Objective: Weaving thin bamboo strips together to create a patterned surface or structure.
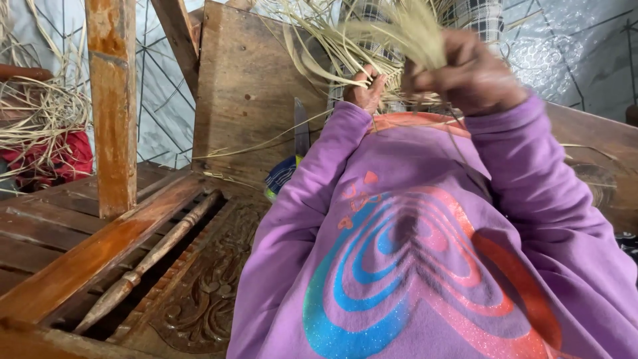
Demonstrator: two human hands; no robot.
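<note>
My right hand is closed into a fist around a bundle of pale straw strands. The strands stand up out of the top of my fist in a tight tuft, and looser ones fan away from it toward my other hand and upward out of view. My left hand sits just beside the right, a little lower, with its fingers curled into the same strands where they spread out; a few blades pass over and between those fingers, but I cannot tell how firmly they pinch. The two hands are close, nearly touching, with the straw running between them.

Both arms come up from my purple sweatshirt, which has a glittery swirl of blue, pink and orange across the front. Behind my hands hangs a piece of black-and-white checked cloth, partly hidden by the straw.

Off beyond my left hand stands a wooden board, and a knife blade stands upright against it, just beside my left sleeve. Farther out on that side are a wooden post, a turned wooden spindle lying in a carved frame below my left elbow, and a loose heap of straw over something red.
</note>
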